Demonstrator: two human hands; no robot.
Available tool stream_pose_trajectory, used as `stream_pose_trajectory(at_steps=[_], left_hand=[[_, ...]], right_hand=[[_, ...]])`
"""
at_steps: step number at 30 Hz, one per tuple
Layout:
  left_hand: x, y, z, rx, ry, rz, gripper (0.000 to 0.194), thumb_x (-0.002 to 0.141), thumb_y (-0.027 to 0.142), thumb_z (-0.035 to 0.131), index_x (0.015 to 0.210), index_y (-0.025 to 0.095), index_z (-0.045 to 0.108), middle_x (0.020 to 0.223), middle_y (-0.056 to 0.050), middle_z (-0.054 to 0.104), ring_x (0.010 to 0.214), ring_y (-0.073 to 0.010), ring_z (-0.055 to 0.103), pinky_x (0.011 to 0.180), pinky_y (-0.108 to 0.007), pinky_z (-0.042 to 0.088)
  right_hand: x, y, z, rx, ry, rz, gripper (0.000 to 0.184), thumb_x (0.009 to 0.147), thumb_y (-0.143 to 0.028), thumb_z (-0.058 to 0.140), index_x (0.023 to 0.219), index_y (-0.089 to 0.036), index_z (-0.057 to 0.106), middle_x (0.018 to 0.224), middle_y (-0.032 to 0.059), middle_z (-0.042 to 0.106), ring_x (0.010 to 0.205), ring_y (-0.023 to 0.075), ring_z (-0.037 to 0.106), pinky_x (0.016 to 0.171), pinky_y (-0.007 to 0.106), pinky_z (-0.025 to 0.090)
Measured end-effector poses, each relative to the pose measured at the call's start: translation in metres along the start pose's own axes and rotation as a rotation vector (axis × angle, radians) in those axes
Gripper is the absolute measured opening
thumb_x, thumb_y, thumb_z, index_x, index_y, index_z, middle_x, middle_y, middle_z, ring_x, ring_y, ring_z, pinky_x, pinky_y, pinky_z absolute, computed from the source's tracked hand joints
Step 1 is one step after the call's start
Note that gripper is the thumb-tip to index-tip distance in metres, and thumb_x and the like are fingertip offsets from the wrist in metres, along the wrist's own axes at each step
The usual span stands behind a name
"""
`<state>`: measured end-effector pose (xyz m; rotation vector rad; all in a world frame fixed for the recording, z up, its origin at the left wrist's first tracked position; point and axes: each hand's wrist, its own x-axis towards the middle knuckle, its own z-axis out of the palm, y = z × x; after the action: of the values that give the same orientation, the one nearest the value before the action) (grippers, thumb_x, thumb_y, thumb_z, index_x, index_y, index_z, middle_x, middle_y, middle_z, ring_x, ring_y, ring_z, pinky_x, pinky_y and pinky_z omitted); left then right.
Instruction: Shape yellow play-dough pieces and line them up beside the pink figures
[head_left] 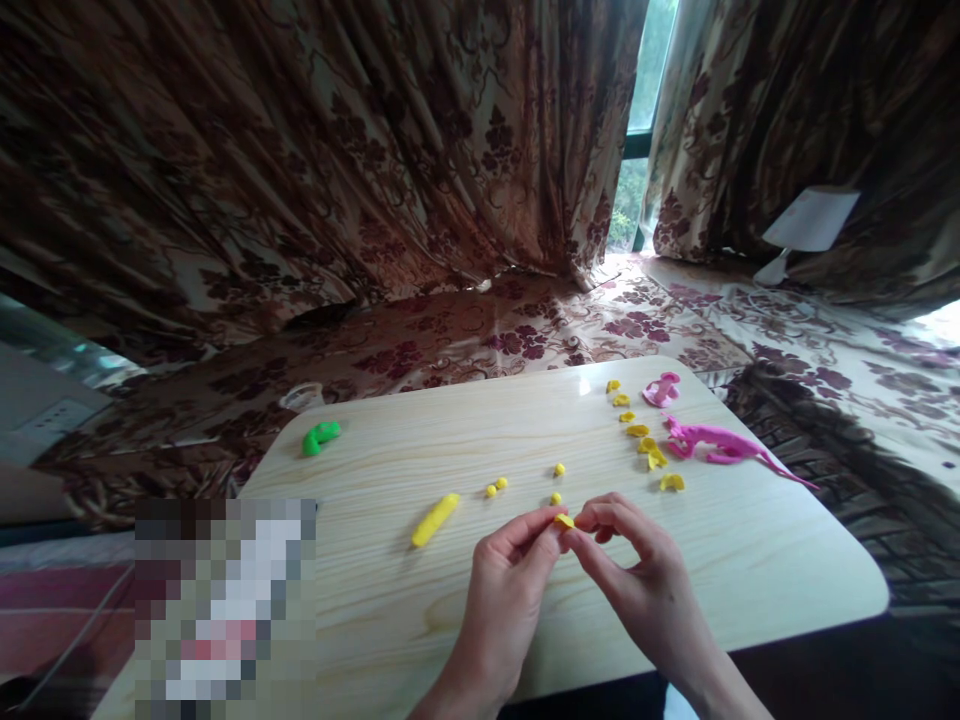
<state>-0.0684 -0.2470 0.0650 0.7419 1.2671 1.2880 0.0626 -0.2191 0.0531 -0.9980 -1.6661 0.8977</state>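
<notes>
We have a thin, small yellow modelling-clay piece (pixel 565 521) raised at the fingertips, above the near half of the pale wood-grain table (pixel 375 430). Our left hand (pixel 504 575) pinches it, thumb and forefinger closed on its left part; our right hand (pixel 643 555) has thumb and forefinger drawn together at its right edge, the other fingers loosely curled. To shape it well, we would steady it with the left pinch and press lightly with the right, working along the edge — too hard a squeeze could tear something this thin, or leave dents.

Just beyond our fingertips lies a smooth yellow clay ball (pixel 556 498), close enough for a knuckle to nudge; another ball sits further back, and two more lie left of it, near a thick yellow clay roll (pixel 436 520). On the right, a line of curved yellow clay flakes (pixel 637 431) runs beside a long magenta clay figure (pixel 720 443) and a pale pink clay piece (pixel 661 390) — a careless right sleeve or wrist might squash them. A curved green clay lump (pixel 321 437) rests at the far left, well out of our way.
</notes>
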Motion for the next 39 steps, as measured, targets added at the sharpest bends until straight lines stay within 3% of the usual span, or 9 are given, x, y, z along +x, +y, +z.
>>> stream_pose_trajectory(at_steps=[7,13,18,26,32,39], left_hand=[[0.004,-0.006,-0.004,0.109,-0.017,0.039,0.027,0.082,0.029,0.062,0.105,0.019,0.07,0.089,-0.003,0.073,0.081,-0.0137,0.062,0.08,-0.024,0.049],[0.008,-0.012,0.004,0.125,-0.059,0.039,0.028,0.083,0.03,0.059,0.108,0.018,0.068,0.093,-0.004,0.072,0.085,-0.0154,0.062,0.082,-0.027,0.049],[0.018,-0.024,0.034,0.229,-0.16,0.104,0.027,0.085,0.028,0.055,0.105,0.014,0.068,0.091,-0.007,0.073,0.083,-0.017,0.065,0.08,-0.028,0.051],[0.044,-0.065,0.102,0.468,-0.265,0.22,0.021,0.082,0.018,0.052,0.092,0.014,0.07,0.082,-0.007,0.073,0.076,-0.0168,0.067,0.072,-0.026,0.052],[0.062,-0.072,0.11,0.756,-0.218,0.389,0.019,0.08,0.017,0.052,0.092,0.018,0.067,0.084,-0.004,0.067,0.065,-0.0136,0.058,0.066,-0.027,0.047],[0.059,-0.071,0.117,1.0,-0.198,0.568,0.013,0.077,0.017,0.059,0.088,0.021,0.065,0.085,-0.004,0.063,0.076,-0.0181,0.057,0.071,-0.031,0.042]], right_hand=[[0.0,0.001,0.001,-0.067,-0.027,0.015,0.004,0.085,-0.019,0.058,0.084,-0.02,0.062,0.082,0.0015,0.06,0.075,0.0147,0.056,0.065,0.028,0.044],[-0.001,0.006,-0.006,-0.119,-0.048,0.044,0.006,0.085,-0.022,0.057,0.084,-0.02,0.063,0.081,0.0017,0.061,0.075,0.0151,0.057,0.065,0.028,0.045],[-0.01,0.02,-0.027,-0.235,0.048,0.094,0.009,0.085,-0.022,0.055,0.082,-0.02,0.062,0.079,0.002,0.061,0.073,0.0152,0.057,0.063,0.027,0.046],[-0.025,0.06,-0.089,-0.606,0.102,0.245,0.013,0.087,-0.024,0.05,0.086,-0.022,0.063,0.086,0.0007,0.063,0.075,0.0145,0.059,0.062,0.024,0.044],[-0.014,0.077,-0.118,-0.733,0.081,0.24,0.016,0.085,-0.025,0.051,0.08,-0.023,0.066,0.079,0.0016,0.063,0.076,0.0174,0.059,0.062,0.027,0.04],[-0.006,0.086,-0.125,-0.799,-0.004,0.204,0.019,0.086,-0.025,0.051,0.075,-0.024,0.066,0.073,0.0012,0.061,0.07,0.0159,0.058,0.059,0.025,0.037]])
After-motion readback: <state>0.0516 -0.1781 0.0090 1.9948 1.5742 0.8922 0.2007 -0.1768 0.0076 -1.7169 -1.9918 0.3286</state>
